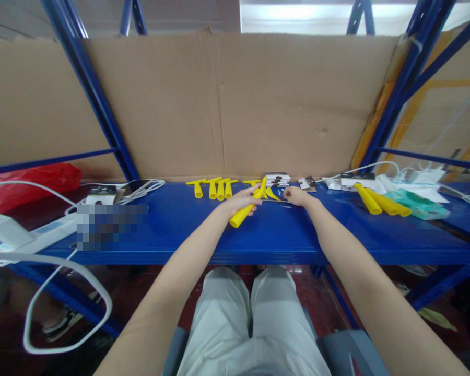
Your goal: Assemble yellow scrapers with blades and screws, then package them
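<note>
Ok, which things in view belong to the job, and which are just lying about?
Likely in the job:
- yellow tube-handled plastic piece in the left hand
- row of yellow T-shaped plastic pieces

Apparently lying about:
- red plastic bag
- translucent green plastic bag

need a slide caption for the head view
Left hand around a yellow handle, right hand close by, over a blue bench with more yellow pieces nearby.

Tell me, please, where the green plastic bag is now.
In the head view, the green plastic bag lies on the right side of the blue table, next to some yellow pieces, right of the right hand.
</note>
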The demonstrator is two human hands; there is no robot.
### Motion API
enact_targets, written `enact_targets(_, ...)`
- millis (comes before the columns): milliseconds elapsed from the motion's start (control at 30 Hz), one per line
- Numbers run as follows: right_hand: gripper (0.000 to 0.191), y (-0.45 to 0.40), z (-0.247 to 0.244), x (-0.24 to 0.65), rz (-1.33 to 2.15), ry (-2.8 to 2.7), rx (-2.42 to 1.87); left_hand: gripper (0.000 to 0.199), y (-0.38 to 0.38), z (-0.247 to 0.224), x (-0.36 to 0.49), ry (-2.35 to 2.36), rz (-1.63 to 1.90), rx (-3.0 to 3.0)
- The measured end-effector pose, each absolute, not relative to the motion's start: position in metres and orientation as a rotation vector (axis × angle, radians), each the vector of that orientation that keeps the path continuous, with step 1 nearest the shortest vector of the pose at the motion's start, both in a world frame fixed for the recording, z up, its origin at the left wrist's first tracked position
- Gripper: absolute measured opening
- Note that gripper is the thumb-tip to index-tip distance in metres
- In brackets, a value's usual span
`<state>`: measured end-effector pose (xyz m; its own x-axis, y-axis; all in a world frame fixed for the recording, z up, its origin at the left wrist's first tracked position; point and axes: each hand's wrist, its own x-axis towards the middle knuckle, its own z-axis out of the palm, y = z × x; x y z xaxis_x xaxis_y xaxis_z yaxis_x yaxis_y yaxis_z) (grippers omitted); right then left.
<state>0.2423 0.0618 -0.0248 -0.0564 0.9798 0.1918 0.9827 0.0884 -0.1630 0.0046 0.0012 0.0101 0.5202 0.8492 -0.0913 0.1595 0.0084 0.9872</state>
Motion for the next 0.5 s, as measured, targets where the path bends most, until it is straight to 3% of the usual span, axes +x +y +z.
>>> enact_targets(500, 0.022, 0.051, -0.017, 0.240, 0.076, -2.060, -2.014, 0.081, 0.000, 0.011, 0.004, 0.921, 0.684, 1.493)
